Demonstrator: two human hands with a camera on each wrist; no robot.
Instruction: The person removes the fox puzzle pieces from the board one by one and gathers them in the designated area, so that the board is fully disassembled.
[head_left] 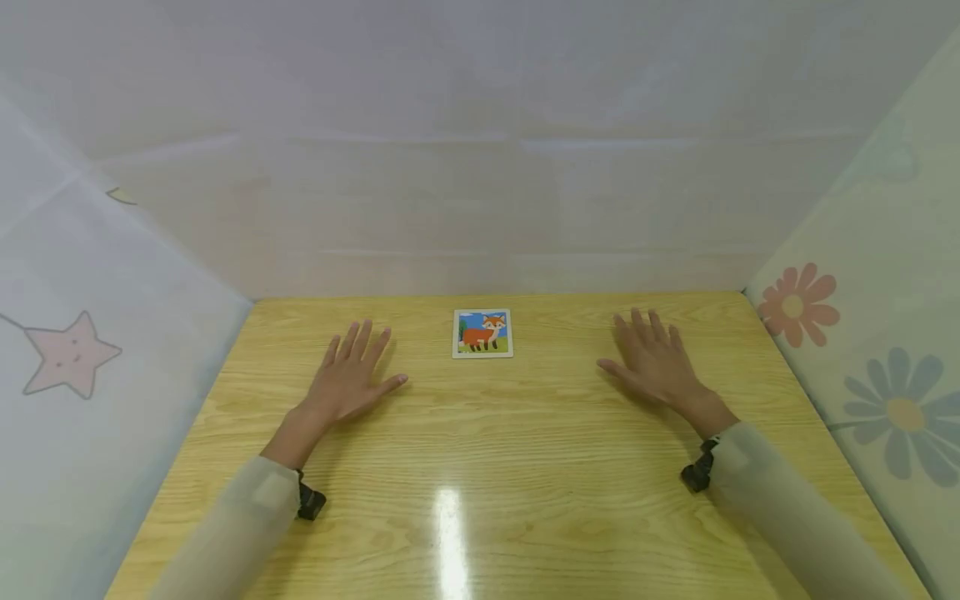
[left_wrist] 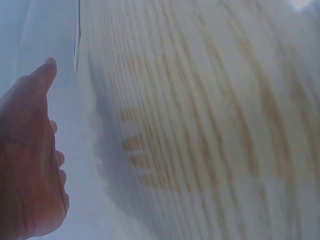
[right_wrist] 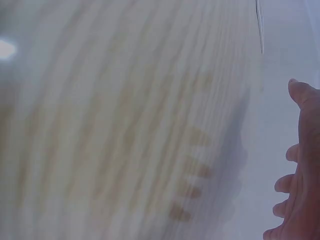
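Well, leftmost I see a pink star (head_left: 72,354) printed on the pale left wall (head_left: 52,475). Then comes the person's left hand (head_left: 347,383), fingers spread apart and gripping nothing, raised over the wood-grained table (head_left: 525,450). Between the hands, near the table's far edge, a square fox picture (head_left: 482,333) lies flat, apart from both. Next, the right hand (head_left: 654,364) hovers likewise, fingers spread, with a red flower (head_left: 795,306) on the wall beyond.

the left wrist view's edges crop card (left_wrist: 77,36) and left hand (left_wrist: 31,160).
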